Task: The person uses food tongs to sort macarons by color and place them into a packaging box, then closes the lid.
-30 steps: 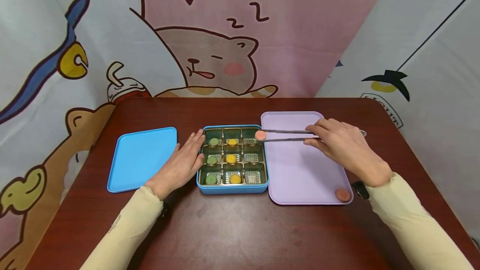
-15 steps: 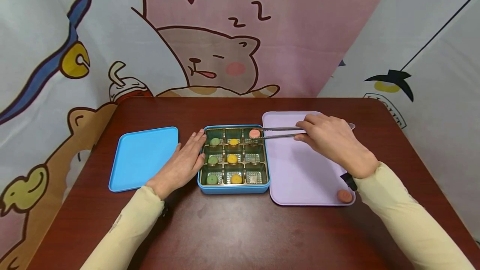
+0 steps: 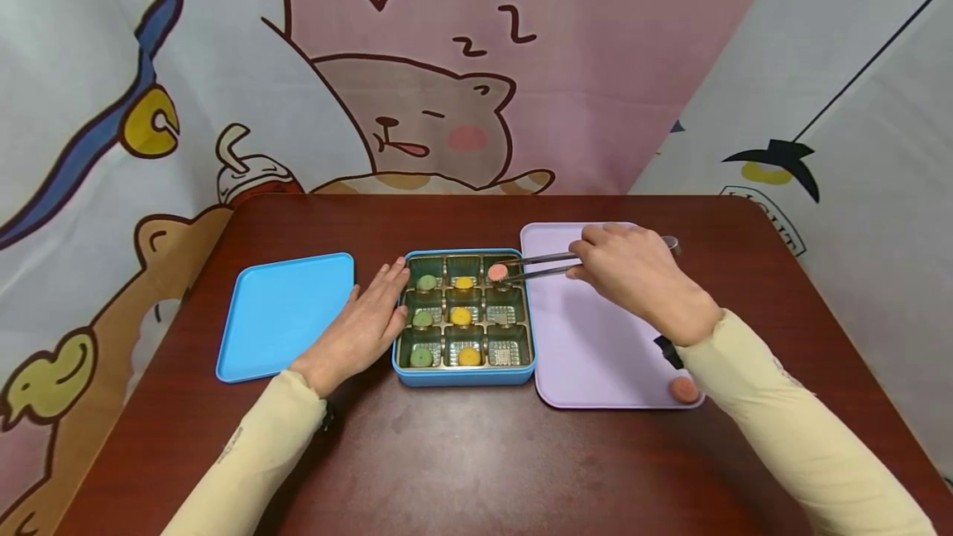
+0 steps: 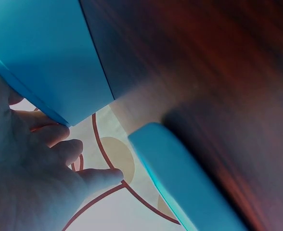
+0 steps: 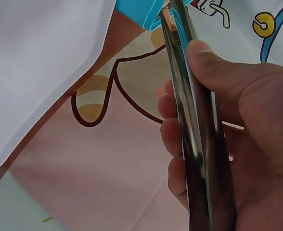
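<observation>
My left hand point(image 3: 357, 329) rests with straight fingers against the left side of a blue box point(image 3: 462, 380); the left wrist view shows its fingertips on the box wall point(image 4: 50, 57). My right hand point(image 3: 633, 275) grips metal tongs point(image 3: 549, 258), thumb on one side and fingers on the other. Between the tongs' tips is a pink round cake point(image 3: 497, 272), inside or just over the box's far right compartment; whether it touches the bottom I cannot tell. The left column holds three green cakes point(image 3: 421, 356), the middle column three yellow cakes point(image 3: 469, 356).
A lilac tray point(image 3: 596, 354) stands right of the box, with another pink cake point(image 3: 683, 390) in its near right corner. A flat blue lid point(image 3: 286, 317) lies to the left on the brown table point(image 3: 476, 461). A printed cloth point(image 3: 581, 64) hangs behind.
My right hand has moved left with the tongs, carrying the pink cake from the box's right rim into the far right compartment's area. The left hand stays put.
</observation>
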`<state>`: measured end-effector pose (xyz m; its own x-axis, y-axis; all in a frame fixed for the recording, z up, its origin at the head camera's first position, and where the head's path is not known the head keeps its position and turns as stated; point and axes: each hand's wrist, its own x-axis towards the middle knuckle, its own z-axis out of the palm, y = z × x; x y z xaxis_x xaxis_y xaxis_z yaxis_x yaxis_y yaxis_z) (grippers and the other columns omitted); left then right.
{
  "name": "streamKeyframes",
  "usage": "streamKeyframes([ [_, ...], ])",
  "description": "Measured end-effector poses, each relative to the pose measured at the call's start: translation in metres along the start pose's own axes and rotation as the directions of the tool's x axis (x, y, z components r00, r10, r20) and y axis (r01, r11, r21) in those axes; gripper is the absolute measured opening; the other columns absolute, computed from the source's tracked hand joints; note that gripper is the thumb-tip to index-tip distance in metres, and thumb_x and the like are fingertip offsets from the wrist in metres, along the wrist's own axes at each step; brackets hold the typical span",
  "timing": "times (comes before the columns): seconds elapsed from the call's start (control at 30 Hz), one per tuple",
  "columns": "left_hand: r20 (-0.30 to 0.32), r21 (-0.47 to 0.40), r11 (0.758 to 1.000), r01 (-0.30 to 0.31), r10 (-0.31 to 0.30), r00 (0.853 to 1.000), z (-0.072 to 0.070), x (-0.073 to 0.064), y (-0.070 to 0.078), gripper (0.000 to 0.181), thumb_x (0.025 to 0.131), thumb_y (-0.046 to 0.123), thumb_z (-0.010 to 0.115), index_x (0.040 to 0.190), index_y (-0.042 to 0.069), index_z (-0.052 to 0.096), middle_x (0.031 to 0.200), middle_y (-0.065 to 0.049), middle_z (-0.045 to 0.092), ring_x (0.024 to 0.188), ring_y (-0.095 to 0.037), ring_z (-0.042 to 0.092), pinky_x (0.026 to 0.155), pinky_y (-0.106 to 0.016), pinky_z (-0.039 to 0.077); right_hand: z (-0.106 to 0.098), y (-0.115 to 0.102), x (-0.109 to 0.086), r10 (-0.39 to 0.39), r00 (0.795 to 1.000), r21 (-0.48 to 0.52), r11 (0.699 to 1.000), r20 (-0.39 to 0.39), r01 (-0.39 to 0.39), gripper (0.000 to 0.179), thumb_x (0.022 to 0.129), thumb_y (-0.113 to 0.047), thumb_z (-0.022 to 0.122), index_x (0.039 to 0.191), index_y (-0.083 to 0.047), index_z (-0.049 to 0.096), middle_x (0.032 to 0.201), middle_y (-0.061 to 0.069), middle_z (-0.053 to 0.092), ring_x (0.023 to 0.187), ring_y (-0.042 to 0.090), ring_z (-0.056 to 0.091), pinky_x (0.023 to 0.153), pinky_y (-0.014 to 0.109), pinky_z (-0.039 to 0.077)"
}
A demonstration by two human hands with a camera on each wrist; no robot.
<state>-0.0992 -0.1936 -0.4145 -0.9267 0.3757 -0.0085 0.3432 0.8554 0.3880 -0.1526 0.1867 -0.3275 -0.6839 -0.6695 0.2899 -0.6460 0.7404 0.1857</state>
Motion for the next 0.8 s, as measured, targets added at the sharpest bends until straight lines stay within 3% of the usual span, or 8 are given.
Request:
streamKeyframes([
  [0.53, -0.015, 0.003, 1.000, -0.005, 0.005, 1.000, 0.001, 0.000, -0.001, 0.061, 0.112, 0.029, 0.042, 0.165, 0.006, 0.024, 0.173, -0.008, 0.013, 0.158, -0.030, 0.015, 0.119, -0.069, 0.019, -0.002, -0.009, 0.015, -0.005, 0.999, -0.076, 0.997, 0.047, 0.009, 0.027, 0.081, -0.031, 0.090, 0.082, -0.009, 0.074, 0.076, 0.006, 0.061, 0.067, 0.027, 0.060, 0.050, 0.039, 0.048],
  [0.8, -0.004, 0.006, 1.000, 0.006, -0.006, 1.000, 0.000, 0.001, 0.000, 0.061, 0.112, 0.030, 0.041, 0.165, 0.006, 0.022, 0.174, -0.007, 0.011, 0.159, -0.029, 0.014, 0.119, -0.068, 0.018, -0.004, -0.014, 0.023, 0.026, 0.994, -0.087, 0.996, 0.103, -0.017, 0.025, 0.080, -0.031, 0.089, 0.082, -0.010, 0.075, 0.078, 0.007, 0.063, 0.072, 0.029, 0.063, 0.051, 0.044, 0.050],
])
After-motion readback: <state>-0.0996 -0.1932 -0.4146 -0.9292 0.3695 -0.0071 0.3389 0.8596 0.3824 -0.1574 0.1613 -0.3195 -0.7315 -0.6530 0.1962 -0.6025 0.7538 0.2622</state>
